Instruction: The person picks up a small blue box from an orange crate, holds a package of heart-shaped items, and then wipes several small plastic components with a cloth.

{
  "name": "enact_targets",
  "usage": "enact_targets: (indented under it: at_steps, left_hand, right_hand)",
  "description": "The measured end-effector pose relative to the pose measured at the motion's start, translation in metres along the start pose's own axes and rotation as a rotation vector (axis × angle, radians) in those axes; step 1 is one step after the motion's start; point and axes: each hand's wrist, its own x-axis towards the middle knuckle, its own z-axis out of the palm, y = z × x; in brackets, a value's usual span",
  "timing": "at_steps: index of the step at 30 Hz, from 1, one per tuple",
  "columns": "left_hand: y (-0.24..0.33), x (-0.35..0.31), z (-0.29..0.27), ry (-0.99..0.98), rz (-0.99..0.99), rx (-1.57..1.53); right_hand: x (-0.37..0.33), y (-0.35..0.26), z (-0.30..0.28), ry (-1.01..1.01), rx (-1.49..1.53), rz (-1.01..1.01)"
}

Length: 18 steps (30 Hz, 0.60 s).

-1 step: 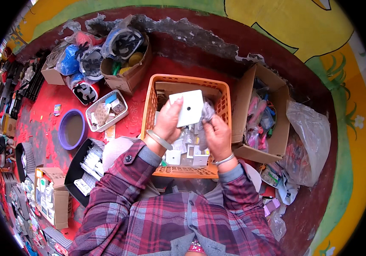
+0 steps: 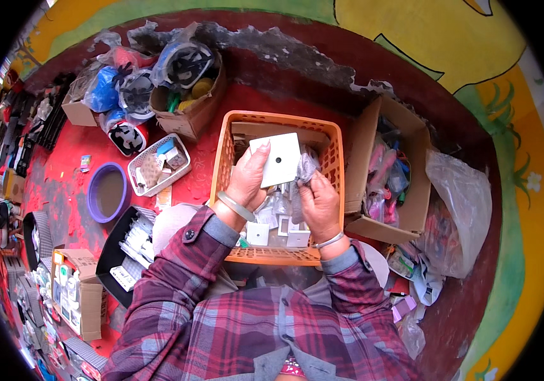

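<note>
Above the orange plastic basket, my left hand is closed around the left edge of a white square cover plate with a dark hole near its middle. A crumpled grey cloth is pinched in the fingers of my right hand, at the plate's right edge. Whether the cloth presses on the plate, I cannot tell. Inside the basket lie several white plates and small clear plastic packets, partly hidden by my hands.
A cardboard box of bagged items stands against the basket's right side. To the left are a small white basket, a purple basin and a black tray. A box of helmets sits at the far left. Clear plastic sheeting lies right.
My right hand has shifted slightly left and down with the grey cloth. The white plate has moved a little left in my left hand.
</note>
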Motion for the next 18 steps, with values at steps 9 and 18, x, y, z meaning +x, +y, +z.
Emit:
enact_targets:
  at_steps: [9,18]
  left_hand:
    - [-0.030,-0.006,-0.009,-0.077,-0.041,0.100]
    - [-0.035,-0.009,-0.004,-0.064,-0.069,0.078]
  right_hand:
    - [0.014,0.000,-0.007,0.055,-0.194,-0.130]
    - [0.021,-0.003,-0.003,0.044,-0.248,-0.125]
